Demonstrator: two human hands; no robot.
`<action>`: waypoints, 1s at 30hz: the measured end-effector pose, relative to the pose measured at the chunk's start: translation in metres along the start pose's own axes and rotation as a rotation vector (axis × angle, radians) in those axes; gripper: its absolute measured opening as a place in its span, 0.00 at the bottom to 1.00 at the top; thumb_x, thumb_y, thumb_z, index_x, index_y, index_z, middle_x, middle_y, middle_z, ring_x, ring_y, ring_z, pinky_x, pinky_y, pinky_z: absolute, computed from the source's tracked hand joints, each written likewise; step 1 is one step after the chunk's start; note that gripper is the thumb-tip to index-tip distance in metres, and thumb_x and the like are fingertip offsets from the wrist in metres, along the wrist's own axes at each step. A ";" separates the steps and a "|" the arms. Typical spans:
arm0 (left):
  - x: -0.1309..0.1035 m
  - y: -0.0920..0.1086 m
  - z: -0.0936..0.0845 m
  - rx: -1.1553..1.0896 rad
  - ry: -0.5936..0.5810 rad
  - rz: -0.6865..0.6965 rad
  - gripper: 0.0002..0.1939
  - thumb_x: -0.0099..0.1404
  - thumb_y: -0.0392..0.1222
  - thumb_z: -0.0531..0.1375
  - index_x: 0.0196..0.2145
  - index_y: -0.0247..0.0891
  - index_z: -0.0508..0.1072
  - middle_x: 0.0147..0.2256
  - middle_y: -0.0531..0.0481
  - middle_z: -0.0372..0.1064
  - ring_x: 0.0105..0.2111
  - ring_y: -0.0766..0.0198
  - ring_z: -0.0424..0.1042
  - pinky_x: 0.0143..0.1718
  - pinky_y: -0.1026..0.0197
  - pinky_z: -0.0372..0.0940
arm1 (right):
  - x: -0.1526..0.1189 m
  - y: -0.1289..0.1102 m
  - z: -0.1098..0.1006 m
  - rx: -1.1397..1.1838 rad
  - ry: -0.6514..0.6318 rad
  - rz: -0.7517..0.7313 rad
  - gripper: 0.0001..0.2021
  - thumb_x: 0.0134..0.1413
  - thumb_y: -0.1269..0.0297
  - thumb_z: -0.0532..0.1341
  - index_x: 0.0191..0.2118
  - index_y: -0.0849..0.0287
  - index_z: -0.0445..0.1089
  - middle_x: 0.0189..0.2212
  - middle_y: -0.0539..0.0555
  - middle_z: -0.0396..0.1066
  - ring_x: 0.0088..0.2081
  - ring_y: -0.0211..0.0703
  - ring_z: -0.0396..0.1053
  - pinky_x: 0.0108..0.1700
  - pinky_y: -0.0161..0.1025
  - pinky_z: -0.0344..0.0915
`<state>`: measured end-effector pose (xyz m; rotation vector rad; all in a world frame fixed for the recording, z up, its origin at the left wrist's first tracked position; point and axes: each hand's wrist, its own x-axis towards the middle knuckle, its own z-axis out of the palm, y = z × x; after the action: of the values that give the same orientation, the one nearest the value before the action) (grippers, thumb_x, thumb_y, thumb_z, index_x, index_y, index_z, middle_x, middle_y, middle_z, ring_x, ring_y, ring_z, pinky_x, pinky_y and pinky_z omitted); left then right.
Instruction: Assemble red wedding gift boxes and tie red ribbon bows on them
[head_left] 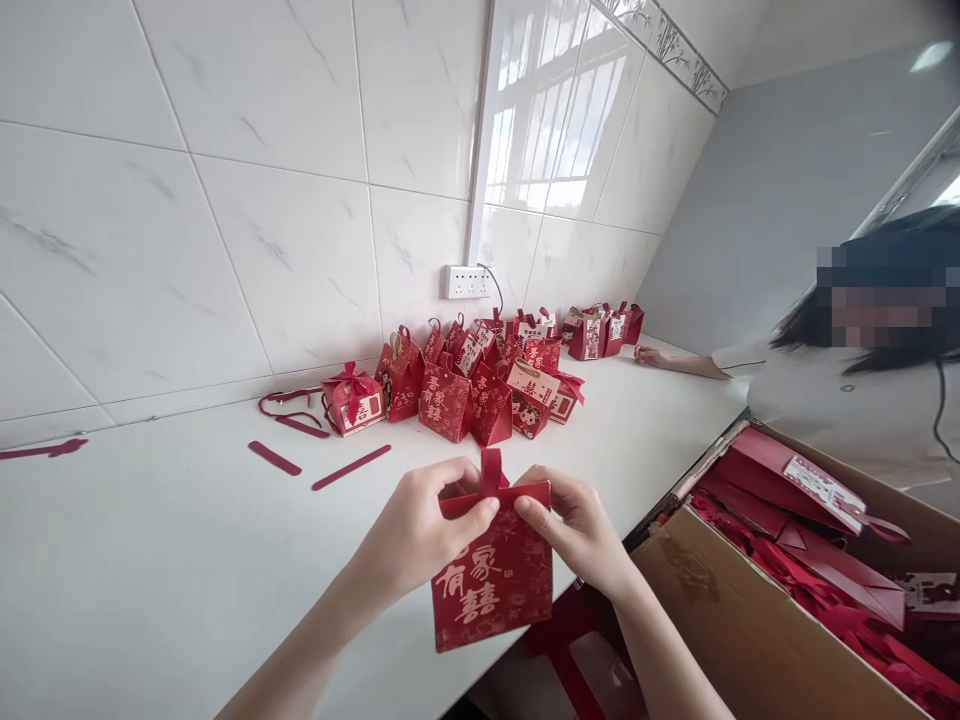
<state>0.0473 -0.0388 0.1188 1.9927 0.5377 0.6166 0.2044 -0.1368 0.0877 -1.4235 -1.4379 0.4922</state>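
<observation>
A red gift box (495,585) with pale lettering hangs upright between my hands, just over the front edge of the white table (150,590). My left hand (420,525) pinches its top edge on the left, thumb in front. On the right, my right hand (577,520) grips the same top edge, thumb also in front. Between the two thumbs a red strap loop (491,470) stands up from the box top. The fingers behind the box are partly hidden.
Several finished red boxes (446,400) stand along the tiled wall. Loose red strips (351,468) lie at left. An open cardboard carton (712,580) of red boxes is at right. Beyond it sits a person (810,400), one hand on the table.
</observation>
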 end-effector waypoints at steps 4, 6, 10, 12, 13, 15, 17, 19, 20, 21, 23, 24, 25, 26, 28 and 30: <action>0.001 -0.003 0.001 0.115 0.008 0.007 0.08 0.59 0.44 0.55 0.26 0.40 0.69 0.24 0.56 0.70 0.23 0.66 0.68 0.25 0.67 0.61 | -0.001 0.014 -0.006 -0.119 -0.006 -0.056 0.13 0.58 0.56 0.54 0.45 0.56 0.66 0.40 0.56 0.71 0.41 0.44 0.69 0.41 0.39 0.67; 0.003 -0.008 0.001 0.188 0.009 -0.004 0.08 0.59 0.45 0.55 0.26 0.40 0.68 0.24 0.55 0.70 0.23 0.65 0.68 0.25 0.66 0.61 | 0.005 0.024 -0.017 -0.259 0.242 -0.131 0.21 0.58 0.56 0.54 0.56 0.53 0.56 0.53 0.60 0.62 0.52 0.50 0.63 0.48 0.48 0.66; 0.011 -0.023 0.001 0.315 0.029 -0.032 0.09 0.57 0.45 0.55 0.23 0.40 0.65 0.23 0.54 0.70 0.24 0.63 0.70 0.26 0.65 0.61 | 0.024 0.039 -0.058 -0.709 1.034 -0.264 0.31 0.59 0.60 0.52 0.64 0.54 0.36 0.63 0.65 0.40 0.63 0.59 0.42 0.55 0.65 0.54; 0.016 -0.028 0.002 0.346 0.032 -0.051 0.08 0.57 0.45 0.55 0.23 0.40 0.64 0.23 0.54 0.70 0.23 0.63 0.69 0.25 0.65 0.60 | 0.030 0.042 -0.075 -0.874 1.141 -0.304 0.32 0.60 0.62 0.50 0.65 0.55 0.32 0.64 0.66 0.36 0.65 0.60 0.36 0.56 0.67 0.49; 0.018 -0.029 0.003 0.358 0.038 -0.062 0.08 0.57 0.44 0.55 0.23 0.41 0.63 0.23 0.54 0.70 0.22 0.63 0.69 0.25 0.65 0.60 | 0.031 0.042 -0.079 -0.921 1.133 -0.320 0.33 0.60 0.63 0.50 0.65 0.55 0.32 0.64 0.66 0.35 0.65 0.60 0.35 0.56 0.67 0.48; 0.020 -0.031 0.004 0.374 0.051 -0.078 0.07 0.57 0.43 0.54 0.23 0.41 0.64 0.23 0.54 0.70 0.21 0.64 0.68 0.23 0.65 0.58 | 0.031 0.043 -0.080 -0.974 1.089 -0.350 0.34 0.59 0.64 0.51 0.65 0.55 0.31 0.64 0.65 0.35 0.65 0.60 0.35 0.57 0.68 0.46; 0.021 -0.033 0.004 0.368 0.059 -0.075 0.07 0.57 0.42 0.54 0.23 0.41 0.64 0.24 0.54 0.71 0.20 0.64 0.67 0.21 0.65 0.57 | 0.029 0.046 -0.073 -1.016 1.058 -0.391 0.36 0.58 0.65 0.52 0.65 0.55 0.29 0.64 0.65 0.35 0.65 0.62 0.36 0.56 0.70 0.44; 0.022 -0.035 0.004 0.343 0.063 -0.058 0.07 0.57 0.42 0.54 0.23 0.41 0.65 0.24 0.53 0.71 0.19 0.64 0.67 0.19 0.65 0.55 | 0.026 0.049 -0.064 -1.054 1.044 -0.448 0.38 0.57 0.65 0.54 0.65 0.54 0.27 0.65 0.64 0.34 0.64 0.64 0.35 0.56 0.72 0.43; 0.022 -0.037 0.004 0.327 0.068 -0.048 0.07 0.57 0.41 0.54 0.23 0.40 0.66 0.25 0.53 0.71 0.19 0.64 0.66 0.18 0.65 0.55 | 0.025 0.049 -0.061 -1.062 1.056 -0.480 0.39 0.57 0.65 0.54 0.65 0.53 0.26 0.65 0.63 0.33 0.64 0.65 0.35 0.55 0.73 0.43; 0.023 -0.038 0.005 0.313 0.078 -0.042 0.07 0.57 0.41 0.54 0.23 0.40 0.66 0.25 0.52 0.71 0.19 0.65 0.66 0.18 0.65 0.54 | 0.024 0.048 -0.059 -1.063 1.080 -0.507 0.39 0.57 0.65 0.53 0.65 0.53 0.25 0.65 0.62 0.32 0.64 0.65 0.34 0.55 0.73 0.42; 0.024 -0.039 0.005 0.292 0.096 -0.044 0.07 0.56 0.41 0.54 0.23 0.40 0.67 0.24 0.52 0.71 0.19 0.65 0.65 0.17 0.65 0.53 | 0.023 0.043 -0.059 -1.063 1.125 -0.493 0.37 0.58 0.64 0.51 0.65 0.53 0.25 0.65 0.62 0.32 0.65 0.65 0.33 0.56 0.73 0.40; 0.024 -0.040 0.005 0.285 0.100 -0.047 0.07 0.56 0.41 0.55 0.23 0.40 0.67 0.24 0.52 0.71 0.19 0.65 0.65 0.17 0.65 0.53 | 0.023 0.040 -0.060 -1.066 1.132 -0.456 0.36 0.59 0.63 0.50 0.65 0.53 0.25 0.65 0.62 0.32 0.64 0.66 0.33 0.55 0.73 0.40; 0.025 -0.040 0.005 0.278 0.099 -0.050 0.06 0.56 0.42 0.55 0.23 0.40 0.67 0.24 0.52 0.71 0.19 0.65 0.66 0.17 0.65 0.53 | 0.023 0.036 -0.060 -1.071 1.131 -0.424 0.35 0.59 0.63 0.49 0.65 0.54 0.26 0.65 0.62 0.33 0.64 0.66 0.33 0.55 0.73 0.41; 0.026 -0.041 0.005 0.271 0.091 -0.052 0.07 0.56 0.42 0.55 0.23 0.40 0.68 0.24 0.52 0.71 0.19 0.65 0.66 0.17 0.65 0.53 | 0.023 0.032 -0.059 -1.071 1.131 -0.415 0.34 0.59 0.62 0.49 0.65 0.54 0.27 0.65 0.63 0.33 0.64 0.67 0.34 0.55 0.73 0.41; 0.026 -0.042 0.005 0.256 0.068 -0.054 0.07 0.56 0.42 0.56 0.23 0.41 0.68 0.25 0.53 0.71 0.19 0.64 0.66 0.18 0.65 0.54 | 0.023 0.027 -0.052 -1.010 1.125 -0.483 0.32 0.59 0.60 0.48 0.64 0.54 0.30 0.63 0.64 0.37 0.64 0.66 0.38 0.55 0.72 0.45; 0.026 -0.042 0.005 0.235 0.048 -0.055 0.06 0.56 0.43 0.56 0.23 0.41 0.68 0.26 0.53 0.72 0.21 0.64 0.68 0.20 0.65 0.57 | 0.022 0.026 -0.036 -0.851 0.974 -0.538 0.26 0.59 0.61 0.49 0.61 0.54 0.41 0.59 0.64 0.48 0.62 0.62 0.47 0.55 0.66 0.51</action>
<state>0.0662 -0.0073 0.0845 2.1788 0.7199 0.5910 0.2522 -0.1242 0.0887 -1.4511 -1.1139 -1.1419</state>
